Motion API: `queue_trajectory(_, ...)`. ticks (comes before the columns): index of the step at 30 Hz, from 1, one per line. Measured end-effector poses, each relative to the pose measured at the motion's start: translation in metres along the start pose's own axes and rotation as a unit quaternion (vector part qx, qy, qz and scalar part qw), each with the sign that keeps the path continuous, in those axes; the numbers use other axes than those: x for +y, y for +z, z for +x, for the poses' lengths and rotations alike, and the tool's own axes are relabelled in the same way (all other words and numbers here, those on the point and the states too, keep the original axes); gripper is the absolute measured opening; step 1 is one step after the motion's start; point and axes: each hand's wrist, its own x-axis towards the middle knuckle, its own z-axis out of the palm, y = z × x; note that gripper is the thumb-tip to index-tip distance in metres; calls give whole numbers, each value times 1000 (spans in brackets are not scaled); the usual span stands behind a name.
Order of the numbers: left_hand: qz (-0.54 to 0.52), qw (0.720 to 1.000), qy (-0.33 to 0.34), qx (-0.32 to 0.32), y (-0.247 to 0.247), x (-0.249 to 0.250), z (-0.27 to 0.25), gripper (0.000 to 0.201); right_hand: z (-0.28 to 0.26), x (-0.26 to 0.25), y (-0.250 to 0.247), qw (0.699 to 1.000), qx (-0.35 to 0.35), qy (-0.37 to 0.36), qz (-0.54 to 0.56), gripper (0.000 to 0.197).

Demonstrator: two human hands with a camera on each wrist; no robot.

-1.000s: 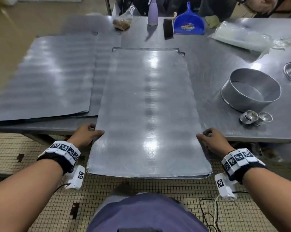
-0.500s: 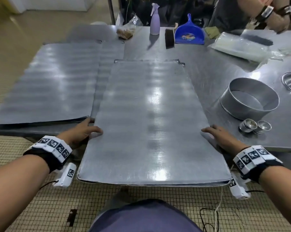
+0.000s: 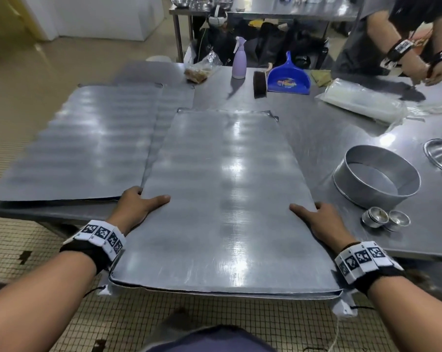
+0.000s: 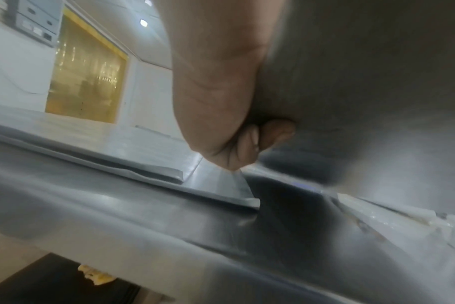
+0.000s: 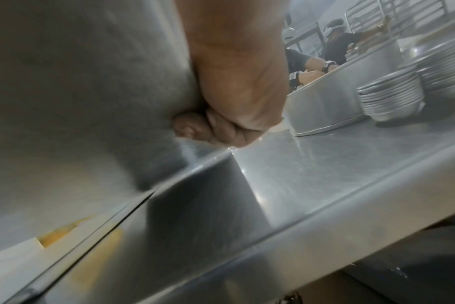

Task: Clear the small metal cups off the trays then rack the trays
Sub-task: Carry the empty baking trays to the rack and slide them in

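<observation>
Here, a large flat metal tray [image 3: 225, 204] lies lengthwise on the steel table [image 3: 314, 138], its near end jutting out past the table edge over the tiled floor [image 3: 215, 318]. Left hand [image 3: 136, 207] grips the tray's left long edge, thumb laid flat on the top surface; left wrist view shows the fingers [image 4: 252, 139] curled under the tray's underside, pressed together against the metal. Right hand [image 3: 321, 219] grips the opposite long edge the same way, thumb on top; right wrist view shows its fingers [image 5: 192, 127] curled beneath and bunched close. The near end looks doubled at the rim, perhaps two trays together, but cannot tell for sure. To the left, more trays [image 3: 72, 143] lie flat and overlapping on the table, just beside the held one. Two small metal cups [image 3: 385, 219] sit on the bare table right of the held tray, touching each other, near a round metal ring pan [image 3: 377, 179]. A stack of shallow metal dishes [image 5: 392, 98] shows in the right wrist view. At the table's far side: a lilac spray bottle [image 3: 239, 59] upright, a brush [image 3: 259, 83], a blue dustpan [image 3: 288, 80], a clear plastic bag [image 3: 362, 102]. Another person [image 3: 402, 39] works at the far right corner, banded wrists over the table.
</observation>
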Motion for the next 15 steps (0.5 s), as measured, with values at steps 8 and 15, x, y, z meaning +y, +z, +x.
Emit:
queue_trajectory(8, -24, 998, 46, 41, -53, 25, 28, 58, 27, -84, 4, 999, -11, -50, -17, 46)
queue_trajectory(15, -30, 990, 71, 118, -152, 37, 74, 93, 75, -194, 42, 989, -11, -142, -39, 104)
